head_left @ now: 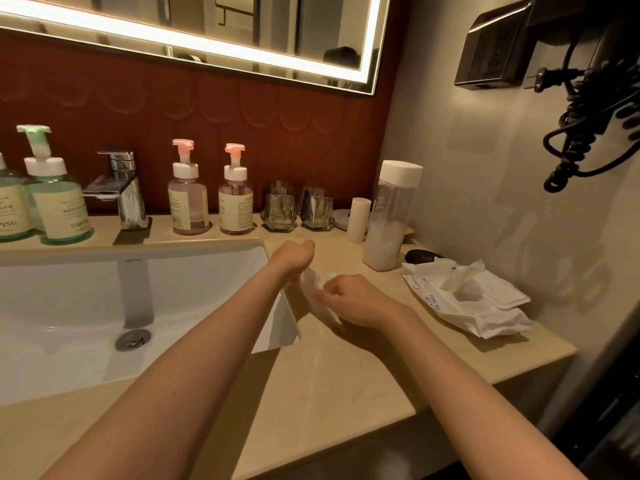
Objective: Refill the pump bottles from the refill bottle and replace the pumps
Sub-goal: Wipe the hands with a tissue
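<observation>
Two clear pump bottles with pink pumps (188,199) (235,202) stand at the back of the counter, pumps fitted. Two green pump bottles (57,199) (10,206) stand left of the tap. The tall clear refill bottle (389,216) with a white cap holds a little white liquid at the right. My left hand (294,256) is fisted on one end of a white wet wipe (318,296) over the counter beside the sink. My right hand (349,299) pinches the same wipe from the right.
A white sink (86,258) with a chrome tap (126,192) fills the left. Two glass tumblers (278,209) (317,211), a small white tube (358,220) and an open wet-wipe pack (467,299) sit on the beige counter (346,375). A hair-dryer cord (585,116) hangs on the right wall.
</observation>
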`<state>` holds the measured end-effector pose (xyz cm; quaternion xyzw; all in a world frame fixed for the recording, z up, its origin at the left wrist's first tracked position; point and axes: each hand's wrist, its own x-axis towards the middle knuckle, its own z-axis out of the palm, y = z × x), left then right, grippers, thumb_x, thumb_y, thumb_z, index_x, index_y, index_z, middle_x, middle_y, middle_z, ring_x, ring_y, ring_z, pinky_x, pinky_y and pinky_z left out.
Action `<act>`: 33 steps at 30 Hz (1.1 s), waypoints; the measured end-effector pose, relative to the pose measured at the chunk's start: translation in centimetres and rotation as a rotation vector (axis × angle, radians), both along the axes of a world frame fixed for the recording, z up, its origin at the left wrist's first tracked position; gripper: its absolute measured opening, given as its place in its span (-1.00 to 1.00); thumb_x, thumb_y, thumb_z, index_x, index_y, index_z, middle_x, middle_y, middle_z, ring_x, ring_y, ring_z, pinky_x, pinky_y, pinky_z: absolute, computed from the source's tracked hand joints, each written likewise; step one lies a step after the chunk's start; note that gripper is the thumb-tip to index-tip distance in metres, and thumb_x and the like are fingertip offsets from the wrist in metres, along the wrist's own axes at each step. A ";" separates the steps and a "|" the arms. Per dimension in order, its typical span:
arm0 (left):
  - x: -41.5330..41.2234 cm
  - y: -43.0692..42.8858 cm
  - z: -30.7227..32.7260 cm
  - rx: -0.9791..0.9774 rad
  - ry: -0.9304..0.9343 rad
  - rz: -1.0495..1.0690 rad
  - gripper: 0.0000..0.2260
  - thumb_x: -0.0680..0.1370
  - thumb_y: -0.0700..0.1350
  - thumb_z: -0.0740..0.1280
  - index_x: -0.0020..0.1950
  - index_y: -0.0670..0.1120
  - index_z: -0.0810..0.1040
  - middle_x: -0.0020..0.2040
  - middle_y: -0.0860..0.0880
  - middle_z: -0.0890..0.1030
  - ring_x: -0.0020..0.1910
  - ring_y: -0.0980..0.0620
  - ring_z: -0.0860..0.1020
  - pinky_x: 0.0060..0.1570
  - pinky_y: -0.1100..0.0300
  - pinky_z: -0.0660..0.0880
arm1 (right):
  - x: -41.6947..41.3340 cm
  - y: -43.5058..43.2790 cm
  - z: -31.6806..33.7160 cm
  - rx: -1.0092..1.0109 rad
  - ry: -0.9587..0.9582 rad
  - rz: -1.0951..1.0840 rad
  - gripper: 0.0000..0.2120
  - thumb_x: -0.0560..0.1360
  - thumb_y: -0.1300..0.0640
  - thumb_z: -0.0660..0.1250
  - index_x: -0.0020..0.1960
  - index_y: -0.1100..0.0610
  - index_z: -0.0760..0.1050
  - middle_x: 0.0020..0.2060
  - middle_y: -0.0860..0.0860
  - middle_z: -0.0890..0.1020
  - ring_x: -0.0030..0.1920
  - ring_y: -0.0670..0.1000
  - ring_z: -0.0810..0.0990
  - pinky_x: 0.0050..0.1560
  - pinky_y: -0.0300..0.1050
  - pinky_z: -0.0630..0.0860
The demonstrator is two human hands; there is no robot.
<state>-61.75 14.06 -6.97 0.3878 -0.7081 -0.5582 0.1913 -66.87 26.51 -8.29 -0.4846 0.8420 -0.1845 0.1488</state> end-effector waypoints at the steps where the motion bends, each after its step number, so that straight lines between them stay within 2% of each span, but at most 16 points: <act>1: 0.2 -0.5 0.2 -0.031 0.045 0.046 -0.65 0.63 -0.03 0.04 0.23 -0.26 0.37 0.11 -0.24 0.50 0.04 -0.14 0.51 0.06 0.05 0.49 | -0.1 -0.4 0.0 -0.016 -0.023 -0.035 -0.47 0.55 -0.20 0.09 0.07 0.19 0.60 -0.02 0.09 0.63 -0.10 0.03 0.57 -0.02 -0.02 0.48; 3: 0.4 -1.5 0.7 -0.004 0.142 0.064 -0.67 0.63 -0.05 0.07 0.23 -0.28 0.38 0.01 -0.21 0.52 -0.08 -0.10 0.51 -0.17 0.15 0.53 | -0.4 -1.1 0.2 -0.061 -0.030 -0.097 -0.58 0.57 -0.10 0.16 0.05 0.21 0.61 -0.09 0.07 0.62 -0.22 -0.04 0.51 -0.09 -0.11 0.43; 5: 0.8 -2.3 0.9 -0.006 0.149 0.048 -0.72 0.63 -0.08 0.09 0.16 -0.27 0.39 0.02 -0.22 0.52 -0.09 -0.09 0.51 -0.27 0.23 0.49 | -0.9 -1.8 0.0 -0.042 0.095 -0.089 -0.74 0.57 0.06 0.23 0.09 0.19 0.58 0.01 0.09 0.61 -0.09 0.01 0.53 -0.03 -0.11 0.44; 7: 1.4 -2.6 0.8 -0.058 0.111 0.030 -0.81 0.62 -0.13 0.11 0.01 -0.23 0.42 -0.01 -0.21 0.53 -0.08 -0.09 0.51 -0.22 0.22 0.49 | -1.4 -2.6 -0.6 0.038 0.242 -0.062 -0.75 0.57 0.17 0.18 0.21 0.16 0.51 0.13 0.10 0.57 0.11 0.10 0.50 0.13 -0.05 0.43; 9: 1.7 -3.0 0.3 -0.143 0.049 -0.001 -0.83 0.59 -0.18 0.15 -0.18 -0.16 0.42 -0.07 -0.18 0.53 -0.09 -0.08 0.50 -0.10 0.13 0.53 | -2.4 -3.7 -1.2 0.145 0.338 -0.049 -0.68 0.59 0.19 0.12 0.31 0.17 0.41 0.21 0.14 0.52 0.21 0.14 0.46 0.17 -0.02 0.38; 11: 1.9 -3.6 0.2 -0.243 -0.019 -0.039 -0.82 0.56 -0.21 0.18 -0.24 -0.14 0.44 -0.09 -0.16 0.54 -0.09 -0.07 0.51 0.05 0.04 0.52 | -3.5 -5.0 -1.2 0.217 0.367 -0.055 -0.61 0.60 0.17 0.07 0.41 0.20 0.28 0.30 0.17 0.43 0.30 0.14 0.39 0.27 0.00 0.31; 15: 2.6 -5.3 0.9 -0.376 -0.094 -0.076 -0.82 0.56 -0.19 0.21 -0.25 -0.09 0.45 -0.10 -0.12 0.52 -0.09 -0.03 0.48 0.11 0.04 0.50 | -5.5 -7.4 -0.6 0.291 0.286 -0.025 -0.56 0.65 0.13 -0.07 0.50 0.20 0.05 0.46 0.16 0.20 0.44 0.13 0.18 0.41 0.00 0.10; 18: 2.9 -6.8 0.8 -0.390 -0.110 -0.080 -0.88 0.56 -0.19 0.21 -0.16 -0.13 0.49 -0.09 -0.13 0.52 -0.09 -0.03 0.47 0.09 0.05 0.50 | -6.7 -10.1 -1.0 0.321 0.258 -0.050 -0.54 0.65 0.02 -0.16 0.53 0.07 -0.09 0.52 0.10 0.01 0.50 0.16 0.00 0.45 0.21 -0.03; 20: 2.8 -7.8 0.2 -0.395 -0.126 -0.070 -0.86 0.56 -0.21 0.21 -0.18 -0.13 0.49 -0.09 -0.13 0.52 -0.09 -0.03 0.47 0.06 0.07 0.50 | -6.8 -11.9 -1.2 0.334 0.249 -0.047 -0.54 0.65 0.00 -0.18 0.53 0.01 -0.13 0.53 0.07 -0.06 0.51 0.15 -0.07 0.43 0.29 -0.10; 22: 2.5 -8.5 -0.4 -0.402 -0.136 -0.055 -0.82 0.56 -0.22 0.20 -0.23 -0.11 0.48 -0.08 -0.14 0.54 -0.08 -0.03 0.49 0.05 0.07 0.49 | -6.4 -13.0 -1.1 0.325 0.240 -0.020 -0.54 0.65 0.01 -0.17 0.53 0.01 -0.12 0.53 0.06 -0.07 0.51 0.15 -0.08 0.43 0.28 -0.11; 24: 2.1 -9.0 -0.9 -0.391 -0.144 -0.032 -0.85 0.56 -0.21 0.21 -0.18 -0.12 0.51 -0.03 -0.15 0.57 -0.02 -0.05 0.51 0.07 0.07 0.48 | -6.2 -13.9 -1.0 0.303 0.221 -0.001 -0.54 0.65 0.03 -0.16 0.53 0.04 -0.10 0.53 0.08 -0.07 0.51 0.15 -0.07 0.45 0.24 -0.10; 27: 1.9 -9.3 -1.3 -0.373 -0.150 -0.022 -0.83 0.57 -0.21 0.21 -0.21 -0.11 0.48 -0.03 -0.15 0.56 -0.06 -0.03 0.48 0.01 0.11 0.46 | -5.8 -14.7 -1.0 0.285 0.187 0.026 -0.54 0.65 0.06 -0.16 0.53 0.08 -0.10 0.52 0.11 -0.09 0.51 0.15 -0.10 0.45 0.13 -0.11; 29: 1.9 -9.4 -1.4 -0.379 -0.153 -0.012 -0.83 0.57 -0.20 0.21 -0.23 -0.10 0.47 -0.02 -0.15 0.57 -0.07 -0.02 0.48 0.00 0.11 0.45 | -5.5 -14.8 -0.9 0.276 0.192 0.044 -0.54 0.65 0.07 -0.17 0.54 0.07 -0.10 0.53 0.10 -0.10 0.51 0.14 -0.11 0.44 0.13 -0.12; 33: 2.1 -9.3 -1.3 -0.371 -0.164 0.007 -0.89 0.57 -0.19 0.21 -0.12 -0.16 0.49 -0.06 -0.14 0.54 -0.09 -0.03 0.46 -0.05 0.10 0.43 | -4.8 -14.2 -1.1 0.270 0.189 0.092 -0.54 0.65 0.07 -0.17 0.54 0.03 -0.12 0.53 0.06 -0.11 0.52 0.10 -0.15 0.44 0.15 -0.17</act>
